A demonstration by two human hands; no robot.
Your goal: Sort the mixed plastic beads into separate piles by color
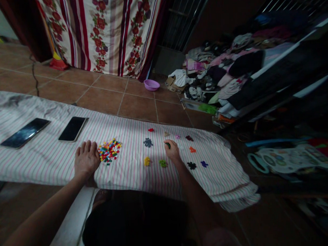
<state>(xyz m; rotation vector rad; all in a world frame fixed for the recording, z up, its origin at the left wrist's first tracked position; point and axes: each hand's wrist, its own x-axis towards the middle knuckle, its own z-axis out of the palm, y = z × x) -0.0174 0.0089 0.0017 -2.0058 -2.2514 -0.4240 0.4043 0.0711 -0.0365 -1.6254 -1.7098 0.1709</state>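
A mixed heap of small colored pieces (pixel 110 150), like tiny blocks, lies on a striped cloth (pixel 128 179). My left hand (pixel 86 159) rests flat at the heap's left edge, fingers stretched out. Over the sorted piles, my right hand (pixel 172 150) is closed, with a small dark green piece (pixel 168 145) showing at its fingertips. Around it lie single-color piles: grey (pixel 147 142), yellow (pixel 147 161), light green (pixel 163 163), red (pixel 150 130), beige (pixel 166 133), pink (pixel 178 137), dark red (pixel 189 138), orange (pixel 192 149), black (pixel 191 165) and blue (pixel 204 164). White pieces beside my right hand are partly hidden.
Two phones (pixel 73 129) lie on the cloth at the left. Beyond the table, a purple basin (pixel 152 85) sits on the tiled floor before a floral curtain (pixel 100 35). Heaped clothes (pixel 218 70) fill the back right; a plastic toy (pixel 285 159) is at the right.
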